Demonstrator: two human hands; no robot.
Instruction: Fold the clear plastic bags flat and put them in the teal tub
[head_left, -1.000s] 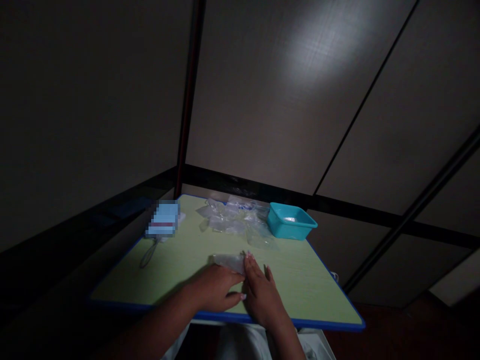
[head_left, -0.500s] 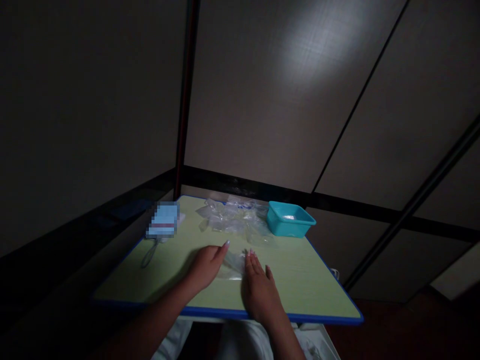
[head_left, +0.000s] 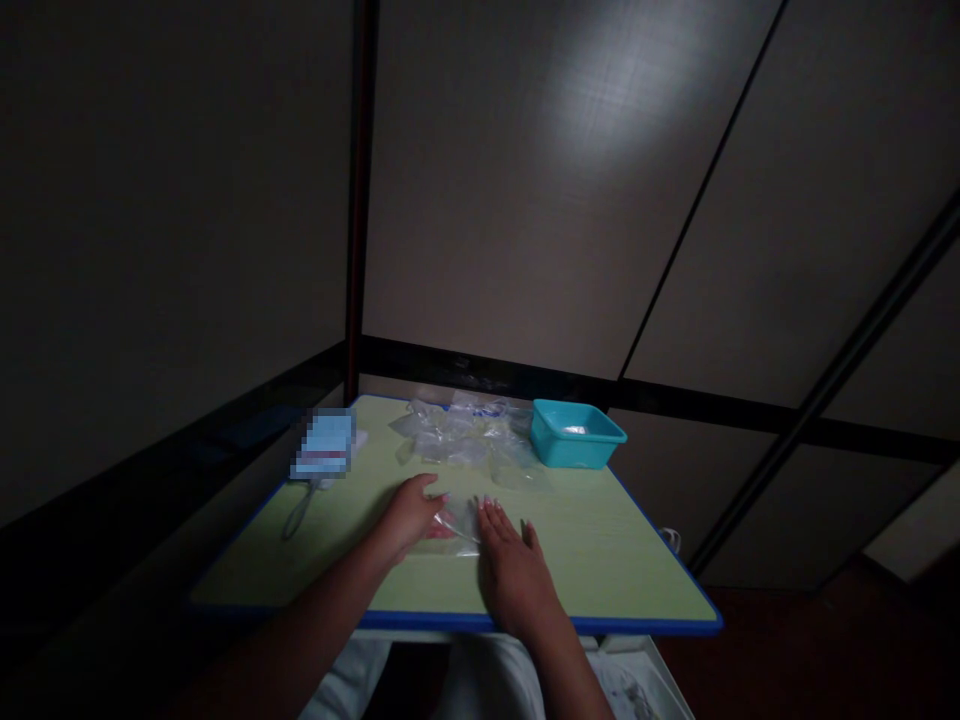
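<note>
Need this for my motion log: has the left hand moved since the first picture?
Yes: the left hand has moved leftward and away from the table's front edge.

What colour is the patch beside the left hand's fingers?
Pinkish red; the patch shows best in the head view.

A second ago our left hand (head_left: 409, 516) lay close beside our right hand (head_left: 517, 572), its thumb pointing across; now we have it farther left, with a gap between the two. The clear plastic bag (head_left: 466, 546), which showed as a narrow pale strip, now spreads wider toward us. Just beside our left hand, a pink patch (head_left: 441, 525) has come into sight at the bag.
</note>
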